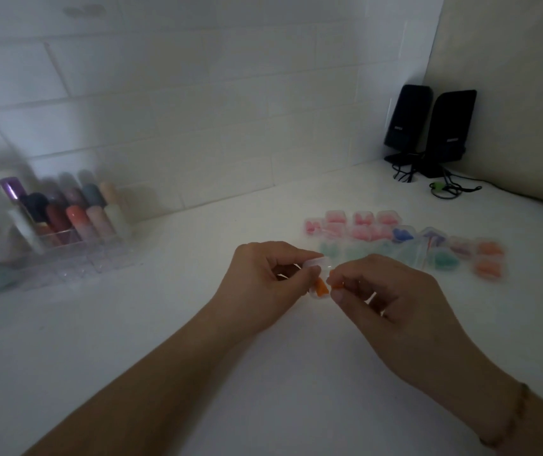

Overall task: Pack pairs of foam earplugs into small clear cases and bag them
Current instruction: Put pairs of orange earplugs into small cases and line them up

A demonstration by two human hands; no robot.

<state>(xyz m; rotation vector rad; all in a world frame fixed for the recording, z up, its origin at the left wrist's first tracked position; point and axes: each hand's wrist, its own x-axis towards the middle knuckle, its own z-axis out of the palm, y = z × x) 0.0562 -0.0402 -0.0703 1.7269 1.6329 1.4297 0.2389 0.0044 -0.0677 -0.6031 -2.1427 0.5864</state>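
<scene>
Pinched in our left hand point(263, 274), the light, brittle clear case point(317, 265) takes a squashy orange earplug point(336, 286) from our right hand's point(392, 291) fingertips.

We see a clear organizer point(66, 255) with coloured bottles point(79, 218) on the white counter point(132, 324). Far to its right, in the corner, stand two black speakers point(428, 126), with cables point(444, 189) lying just before them.

The white table point(263, 373) carries filled cases point(405, 240); left of them an organizer point(76, 245), behind them two speakers point(431, 130).
</scene>
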